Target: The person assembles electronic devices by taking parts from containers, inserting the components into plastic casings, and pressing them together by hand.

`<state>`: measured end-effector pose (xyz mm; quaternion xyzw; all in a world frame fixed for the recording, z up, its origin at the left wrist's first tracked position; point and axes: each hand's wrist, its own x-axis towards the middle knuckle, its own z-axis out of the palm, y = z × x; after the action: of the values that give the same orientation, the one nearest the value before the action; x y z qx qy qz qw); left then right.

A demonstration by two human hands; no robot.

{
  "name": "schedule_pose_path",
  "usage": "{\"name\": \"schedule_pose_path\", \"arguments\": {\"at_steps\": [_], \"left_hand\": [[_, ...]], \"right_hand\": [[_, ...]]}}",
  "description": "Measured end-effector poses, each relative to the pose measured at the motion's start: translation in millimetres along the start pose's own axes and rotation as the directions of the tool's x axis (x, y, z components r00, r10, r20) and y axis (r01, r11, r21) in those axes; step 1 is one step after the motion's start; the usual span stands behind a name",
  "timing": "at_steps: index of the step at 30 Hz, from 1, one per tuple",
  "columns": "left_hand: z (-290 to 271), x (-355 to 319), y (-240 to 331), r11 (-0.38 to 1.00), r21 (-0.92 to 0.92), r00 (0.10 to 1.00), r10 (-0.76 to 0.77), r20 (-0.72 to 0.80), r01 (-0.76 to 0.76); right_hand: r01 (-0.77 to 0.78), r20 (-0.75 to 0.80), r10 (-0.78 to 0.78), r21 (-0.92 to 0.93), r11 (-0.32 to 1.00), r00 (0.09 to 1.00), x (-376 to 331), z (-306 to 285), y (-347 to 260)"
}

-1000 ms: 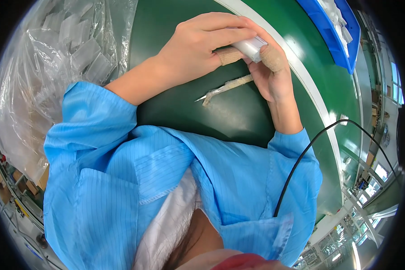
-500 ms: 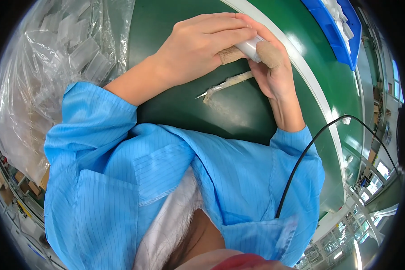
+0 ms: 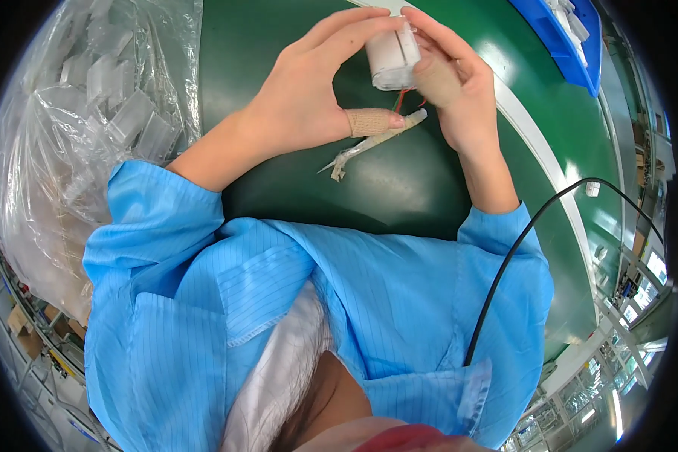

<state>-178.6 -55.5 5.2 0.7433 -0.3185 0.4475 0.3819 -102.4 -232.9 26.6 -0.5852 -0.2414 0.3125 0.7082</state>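
Both hands hold a small white box-shaped part (image 3: 392, 56) above the green belt (image 3: 399, 181). My left hand (image 3: 309, 94) grips it from the left with fingers curled over its top; the thumb wears a tan bandage wrap. My right hand (image 3: 448, 79) pinches it from the right, its thumb also wrapped in tan. Thin red and dark wires (image 3: 403, 99) hang from the underside of the part. A crumpled strip of pale tape (image 3: 369, 147) lies on the belt just below my left thumb.
A large clear plastic bag (image 3: 75, 135) full of several clear plastic pieces sits at the left. A blue tray (image 3: 561, 38) stands at the upper right beyond a white belt edge (image 3: 550, 173). A black cable (image 3: 527, 241) runs over my right sleeve.
Both hands have lifted and turned the white part, so its flat face now shows and the wires are visible beneath it. The tape strip stays on the belt.
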Motion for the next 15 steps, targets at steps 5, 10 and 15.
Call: {"name": "schedule_pose_path", "arguments": {"at_steps": [5,10,15], "left_hand": [[-1.1,-2.5,4.5,0.907,-0.083,0.911,-0.407,0.073,0.412],[-12.5,23.0,42.6,0.391,-0.374,0.506,-0.812,0.291,0.841],[-13.6,17.6,42.8,0.683,0.116,0.635,-0.718,0.283,0.721]], "right_hand": [[0.459,0.142,-0.442,-0.407,0.790,0.886,-1.0,18.3,-3.9],[0.483,0.240,-0.459,-0.689,0.540,0.855,-10.5,25.1,-32.3],[0.483,0.239,-0.480,-0.727,0.488,0.844,-11.7,28.3,-30.1]]}}
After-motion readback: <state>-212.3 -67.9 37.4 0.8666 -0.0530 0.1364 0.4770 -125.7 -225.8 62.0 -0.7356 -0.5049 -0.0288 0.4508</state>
